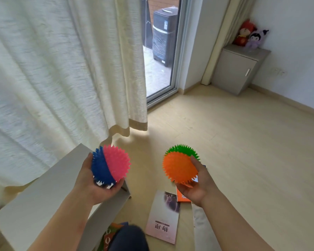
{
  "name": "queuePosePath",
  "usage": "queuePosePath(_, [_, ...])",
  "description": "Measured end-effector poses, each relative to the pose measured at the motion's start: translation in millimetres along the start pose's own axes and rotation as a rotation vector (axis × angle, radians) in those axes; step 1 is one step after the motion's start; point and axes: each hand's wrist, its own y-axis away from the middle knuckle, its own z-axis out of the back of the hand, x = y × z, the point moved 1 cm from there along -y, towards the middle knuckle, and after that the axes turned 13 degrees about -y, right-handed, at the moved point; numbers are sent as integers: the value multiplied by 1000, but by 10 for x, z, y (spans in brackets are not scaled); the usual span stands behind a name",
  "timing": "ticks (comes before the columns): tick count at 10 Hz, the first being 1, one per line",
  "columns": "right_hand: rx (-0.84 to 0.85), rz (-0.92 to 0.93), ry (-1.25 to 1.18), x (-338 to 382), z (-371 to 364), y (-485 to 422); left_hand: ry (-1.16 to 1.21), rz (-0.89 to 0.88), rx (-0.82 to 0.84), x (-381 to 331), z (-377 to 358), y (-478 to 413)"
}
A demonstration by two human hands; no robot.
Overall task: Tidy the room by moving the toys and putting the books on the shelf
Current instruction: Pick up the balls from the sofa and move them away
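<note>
Blue-pink spiky ball (pixel 110 165) sits gripped in left hand (pixel 96 180); right hand (pixel 198 185) cups orange-green spiky ball (pixel 179 164).

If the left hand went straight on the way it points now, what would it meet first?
Probably the curtain hem. The blue-and-pink spiky ball that the left hand holds would touch it first. Depth is unclear from one view.
</note>
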Motion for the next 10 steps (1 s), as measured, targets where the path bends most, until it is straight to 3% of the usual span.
queuePosePath(3, [-77,95,-50,888,-168,-530,-182,45,85,-376,-1347,-758])
queuePosePath(6, [-157,237,-105,2567,-1147,-2240,-430,162,142,-1384,-3443,-2675])
queuePosePath(8, [-276,303,-247,3738,-1940,-2954,-546,1,140,-2025,-4964,-3265])
queuePosePath(10, [-273,319,-227,4847,-2223,-3474,-541,13,177,-2364,-6108,-3817])
